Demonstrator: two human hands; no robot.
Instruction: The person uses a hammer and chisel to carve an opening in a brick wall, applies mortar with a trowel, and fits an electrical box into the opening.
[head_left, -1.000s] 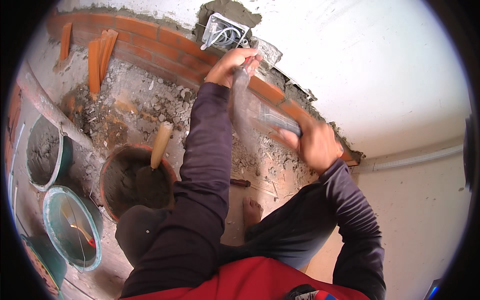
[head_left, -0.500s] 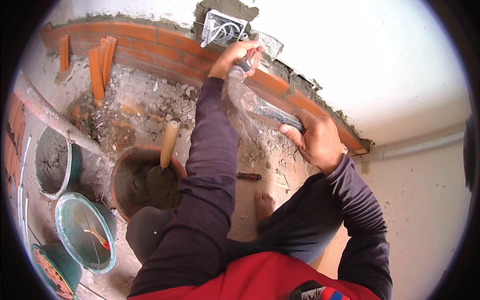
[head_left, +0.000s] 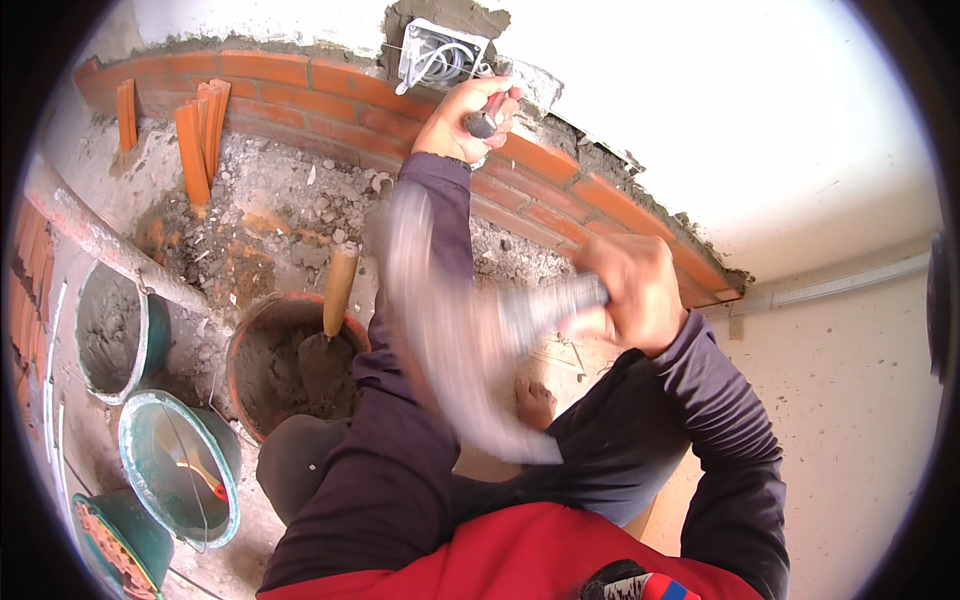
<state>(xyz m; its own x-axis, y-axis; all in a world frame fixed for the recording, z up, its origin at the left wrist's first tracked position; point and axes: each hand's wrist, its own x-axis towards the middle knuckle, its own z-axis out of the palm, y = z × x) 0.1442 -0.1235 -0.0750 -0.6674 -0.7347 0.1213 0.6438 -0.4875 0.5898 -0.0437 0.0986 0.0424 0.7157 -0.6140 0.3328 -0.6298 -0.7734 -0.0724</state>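
My left hand is closed around a chisel with a red and dark handle, held against the wall just below a white electrical box full of coiled cables. The chisel's tip is hidden by my fingers and the wall edge. In my right hand is a hammer, gripped by its dark handle. Its long head is smeared by motion and hangs over my left forearm, apart from the chisel's butt end. Grey mortar and broken plaster surround the box.
A low course of orange bricks runs along the wall. On the left stand a mortar bucket with a wooden-handled trowel, several green buckets and a slanting pole. Rubble and upright brick pieces lie farther off.
The hammer has swung back from the chisel, toward me and down, its head now blurred over my left forearm. My left hand stays at the box with the chisel.
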